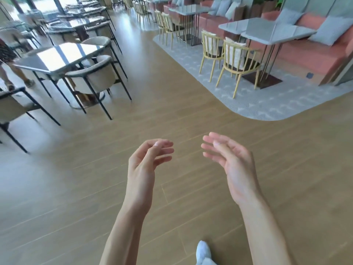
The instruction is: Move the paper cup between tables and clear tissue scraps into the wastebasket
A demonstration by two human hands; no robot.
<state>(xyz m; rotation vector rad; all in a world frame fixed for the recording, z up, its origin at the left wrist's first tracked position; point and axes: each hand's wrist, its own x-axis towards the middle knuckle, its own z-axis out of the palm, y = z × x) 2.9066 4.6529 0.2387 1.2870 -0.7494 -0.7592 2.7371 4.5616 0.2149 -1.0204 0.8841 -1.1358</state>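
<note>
No cup, tissue or wastebasket shows, so which way they lie from the fingers can't be told. Left hand (147,161) and right hand (232,161) hang loose, holding nothing, over the floor (172,115); benches (57,56) stand ahead.

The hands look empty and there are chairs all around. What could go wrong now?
Both the left hand and the right hand hold nothing, and no cup, tissue scraps or wastebasket show here, so something might get missed. The black-legged chair sticks out toward the walkway, so a foot could catch it. Another person walks nearby and could be bumped.
</note>
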